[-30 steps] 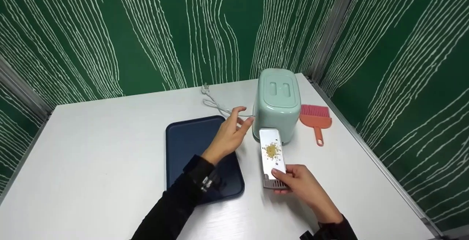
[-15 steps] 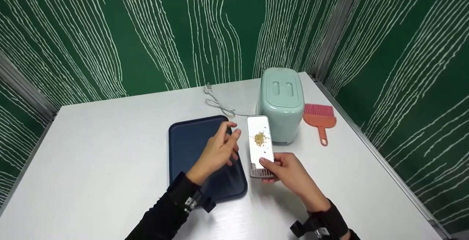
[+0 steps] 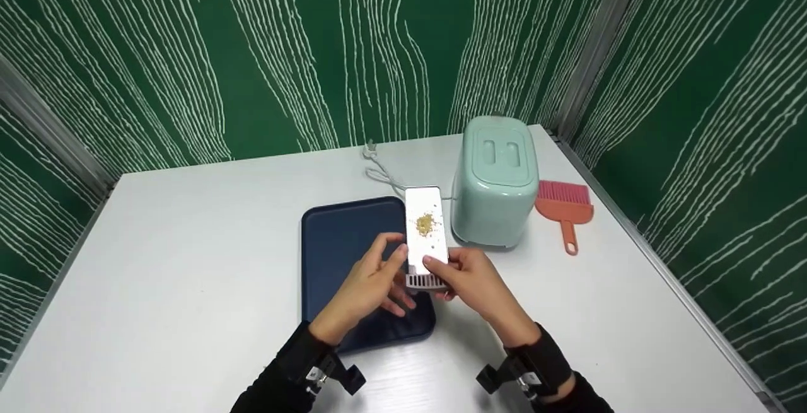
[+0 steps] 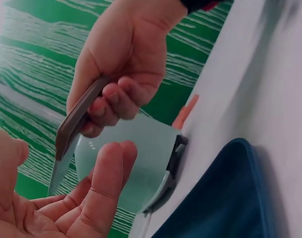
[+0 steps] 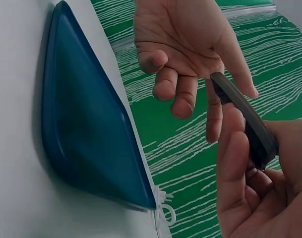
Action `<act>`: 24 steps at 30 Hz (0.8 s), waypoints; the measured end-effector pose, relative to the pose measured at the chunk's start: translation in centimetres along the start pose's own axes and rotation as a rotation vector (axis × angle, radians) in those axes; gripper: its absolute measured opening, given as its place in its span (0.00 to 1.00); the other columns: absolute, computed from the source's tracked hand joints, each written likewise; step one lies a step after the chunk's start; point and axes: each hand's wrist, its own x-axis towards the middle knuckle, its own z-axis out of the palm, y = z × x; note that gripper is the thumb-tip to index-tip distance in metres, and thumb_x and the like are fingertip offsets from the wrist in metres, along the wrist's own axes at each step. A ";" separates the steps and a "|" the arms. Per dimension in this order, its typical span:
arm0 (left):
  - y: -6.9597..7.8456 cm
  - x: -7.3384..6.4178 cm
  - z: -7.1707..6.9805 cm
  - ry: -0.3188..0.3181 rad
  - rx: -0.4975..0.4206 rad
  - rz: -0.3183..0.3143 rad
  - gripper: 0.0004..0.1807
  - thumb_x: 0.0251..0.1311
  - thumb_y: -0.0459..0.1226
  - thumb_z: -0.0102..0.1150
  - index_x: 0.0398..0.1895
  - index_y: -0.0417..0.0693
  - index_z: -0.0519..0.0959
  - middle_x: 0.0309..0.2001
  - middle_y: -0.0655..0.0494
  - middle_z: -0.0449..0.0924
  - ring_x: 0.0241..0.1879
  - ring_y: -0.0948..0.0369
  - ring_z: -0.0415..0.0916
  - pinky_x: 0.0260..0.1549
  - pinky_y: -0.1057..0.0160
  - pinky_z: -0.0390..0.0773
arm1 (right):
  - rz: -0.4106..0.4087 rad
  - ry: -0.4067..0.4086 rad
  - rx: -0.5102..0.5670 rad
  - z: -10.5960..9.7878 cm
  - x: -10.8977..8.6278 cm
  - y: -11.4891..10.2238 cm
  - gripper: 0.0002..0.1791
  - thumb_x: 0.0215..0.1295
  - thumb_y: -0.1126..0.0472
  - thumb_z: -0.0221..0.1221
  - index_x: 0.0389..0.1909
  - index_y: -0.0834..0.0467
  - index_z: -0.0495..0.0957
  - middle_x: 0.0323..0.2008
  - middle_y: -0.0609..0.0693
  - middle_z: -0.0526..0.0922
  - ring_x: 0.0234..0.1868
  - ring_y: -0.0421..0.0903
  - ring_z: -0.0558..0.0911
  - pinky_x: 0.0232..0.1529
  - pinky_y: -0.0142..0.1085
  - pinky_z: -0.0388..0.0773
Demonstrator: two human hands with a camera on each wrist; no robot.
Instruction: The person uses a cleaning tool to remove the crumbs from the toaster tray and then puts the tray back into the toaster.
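Note:
My right hand (image 3: 474, 277) grips a flat white crumb tray (image 3: 418, 202) by its slotted near end, thumb on top and fingers underneath. A small pile of yellow-brown crumbs (image 3: 425, 225) lies midway along it, with a few dark specks. The crumb tray is held up over the right side of a navy serving tray (image 3: 340, 243). Close to its left edge is my left hand (image 3: 365, 284), thumb and fingers spread apart; in the left wrist view the fingers (image 4: 108, 171) are extended. A mint-green toaster (image 3: 495, 205) stands upright to the right.
Beyond the toaster, an orange dustpan (image 3: 565, 212) with a pink brush (image 3: 563, 191) lies on the white table (image 3: 208, 261). A pale power cord (image 3: 383, 174) with a plug runs from the toaster toward the back. Green walls with white lines border the table.
My right hand has drawn the crumb tray away from the toaster's front, leftward to over the navy tray. My left hand has moved back from the toaster and now sits beside the crumb tray.

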 end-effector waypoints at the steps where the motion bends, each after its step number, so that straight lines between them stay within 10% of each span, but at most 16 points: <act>1: -0.1 -0.1 0.0 -0.003 -0.018 -0.006 0.27 0.83 0.57 0.48 0.76 0.58 0.64 0.33 0.40 0.89 0.26 0.50 0.90 0.23 0.53 0.90 | -0.007 0.002 -0.013 0.3 0.2 0.0 0.17 0.77 0.57 0.65 0.45 0.71 0.85 0.22 0.45 0.86 0.19 0.36 0.79 0.22 0.28 0.77; 12: -0.8 -0.7 0.2 0.009 -0.193 0.025 0.26 0.86 0.52 0.45 0.77 0.56 0.56 0.32 0.36 0.90 0.23 0.55 0.90 0.25 0.53 0.90 | -0.063 0.033 0.018 3.7 2.1 -0.2 0.16 0.76 0.58 0.66 0.42 0.71 0.87 0.22 0.45 0.85 0.18 0.34 0.74 0.20 0.27 0.71; 24: -1.9 -0.7 -0.6 0.176 -0.324 0.054 0.21 0.87 0.46 0.44 0.72 0.47 0.58 0.28 0.48 0.85 0.19 0.57 0.86 0.21 0.62 0.87 | -0.111 0.064 0.017 7.4 3.3 -0.1 0.13 0.77 0.59 0.63 0.45 0.67 0.87 0.30 0.51 0.88 0.28 0.37 0.81 0.31 0.28 0.76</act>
